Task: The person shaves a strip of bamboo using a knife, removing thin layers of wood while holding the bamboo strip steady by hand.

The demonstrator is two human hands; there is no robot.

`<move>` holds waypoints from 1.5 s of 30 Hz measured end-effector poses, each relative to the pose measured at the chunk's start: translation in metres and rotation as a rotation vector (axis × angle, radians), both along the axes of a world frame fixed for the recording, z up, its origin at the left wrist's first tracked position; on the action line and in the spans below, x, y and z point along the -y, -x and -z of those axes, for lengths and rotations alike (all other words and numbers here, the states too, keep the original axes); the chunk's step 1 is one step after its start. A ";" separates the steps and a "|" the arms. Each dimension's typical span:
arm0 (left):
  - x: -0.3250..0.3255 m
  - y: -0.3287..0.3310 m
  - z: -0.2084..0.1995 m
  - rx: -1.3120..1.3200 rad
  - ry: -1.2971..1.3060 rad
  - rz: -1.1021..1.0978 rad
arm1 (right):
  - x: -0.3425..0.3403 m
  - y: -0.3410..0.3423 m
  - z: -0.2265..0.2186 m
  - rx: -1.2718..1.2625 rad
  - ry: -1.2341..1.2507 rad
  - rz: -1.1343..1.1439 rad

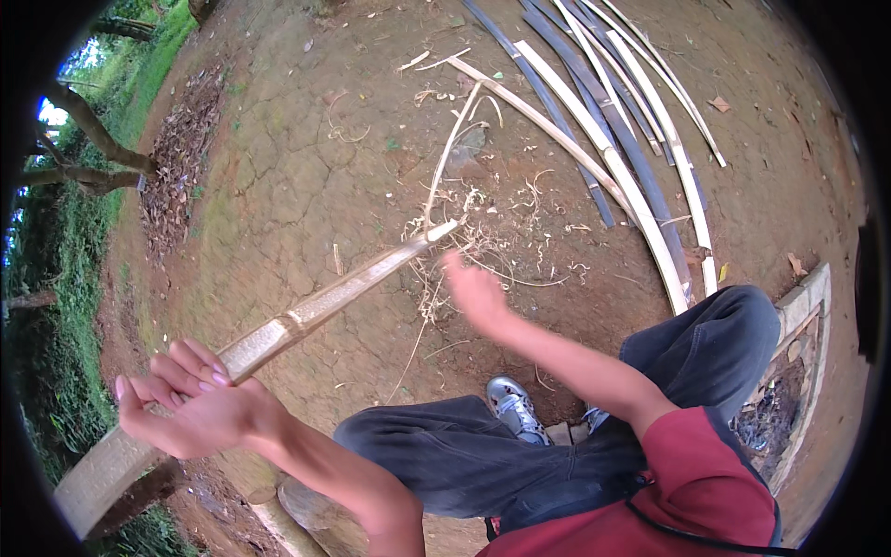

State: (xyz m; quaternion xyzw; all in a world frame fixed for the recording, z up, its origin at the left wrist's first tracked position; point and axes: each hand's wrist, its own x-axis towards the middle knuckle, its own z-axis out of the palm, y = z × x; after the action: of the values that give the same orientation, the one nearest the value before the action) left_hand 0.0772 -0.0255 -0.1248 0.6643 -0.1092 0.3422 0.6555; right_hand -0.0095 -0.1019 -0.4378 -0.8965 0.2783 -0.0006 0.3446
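Bamboo strip (pixel 348 289), long, pale, ridge-jointed, gripped by left fingers (pixel 188 360); right fingers (pixel 457 267) blurred, grip unclear.

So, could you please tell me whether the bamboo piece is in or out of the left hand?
In: the left hand has its fingers curled around the bamboo piece.
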 end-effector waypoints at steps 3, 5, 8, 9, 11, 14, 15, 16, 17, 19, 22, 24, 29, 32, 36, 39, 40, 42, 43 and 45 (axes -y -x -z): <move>-0.002 -0.006 0.001 0.032 0.019 0.006 | 0.016 -0.010 0.050 -0.053 -0.090 0.034; 0.004 -0.007 0.001 0.039 0.029 -0.007 | 0.015 -0.007 0.042 0.001 -0.251 0.019; -0.003 -0.009 0.004 0.046 0.002 -0.029 | 0.031 -0.012 -0.012 -0.086 -0.841 -0.001; -0.008 -0.010 0.007 0.039 -0.020 -0.039 | 0.028 -0.009 -0.033 -0.129 -1.086 0.006; -0.006 -0.010 0.005 0.050 -0.039 -0.026 | 0.008 -0.008 -0.054 0.155 -0.697 -0.048; 0.002 -0.008 0.001 0.046 -0.044 -0.056 | -0.004 -0.003 -0.058 0.105 -0.341 -0.087; 0.005 -0.006 0.000 0.045 -0.040 -0.069 | 0.000 -0.006 -0.023 0.033 -0.214 -0.056; 0.006 -0.005 0.000 0.032 -0.041 -0.061 | 0.006 -0.007 0.016 -0.038 -0.087 -0.024; 0.009 -0.002 -0.001 0.020 -0.032 -0.044 | 0.028 -0.001 0.059 -0.133 -0.104 0.032; 0.008 -0.003 0.000 0.014 -0.019 -0.012 | 0.017 0.006 0.067 -0.137 -0.074 0.126; -0.001 -0.004 0.000 0.002 -0.014 0.015 | 0.027 -0.012 0.038 -0.199 -0.372 -0.038; -0.002 -0.007 0.000 0.024 -0.004 0.002 | 0.023 -0.013 -0.003 -0.040 -0.584 -0.074; -0.001 -0.010 0.005 0.061 -0.021 0.015 | -0.002 0.003 -0.087 0.201 -0.543 -0.141; 0.004 -0.004 0.003 0.050 -0.037 0.010 | 0.006 -0.006 0.007 0.245 -0.104 -0.097; 0.017 -0.002 -0.004 0.042 -0.024 -0.007 | 0.028 -0.015 0.082 -0.018 -0.098 0.129; -0.007 -0.001 0.004 0.060 -0.128 -0.097 | 0.043 -0.024 0.026 -0.239 -0.513 -0.117; -0.004 -0.008 0.007 0.106 -0.144 -0.114 | 0.039 -0.023 0.011 -0.155 -0.574 -0.075; -0.001 -0.013 0.004 0.072 -0.062 -0.062 | 0.022 -0.016 -0.010 0.043 -0.626 -0.040; -0.003 -0.011 0.003 0.046 -0.035 -0.041 | 0.013 -0.013 -0.023 0.165 -0.619 -0.050; -0.006 -0.015 0.006 0.055 -0.041 -0.088 | 0.003 -0.010 -0.043 0.221 -0.456 -0.114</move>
State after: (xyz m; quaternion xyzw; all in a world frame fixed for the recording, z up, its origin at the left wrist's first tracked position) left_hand 0.0922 -0.0199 -0.1311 0.6721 -0.1049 0.3866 0.6227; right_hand 0.0009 -0.1045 -0.3944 -0.8043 0.1809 -0.0162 0.5658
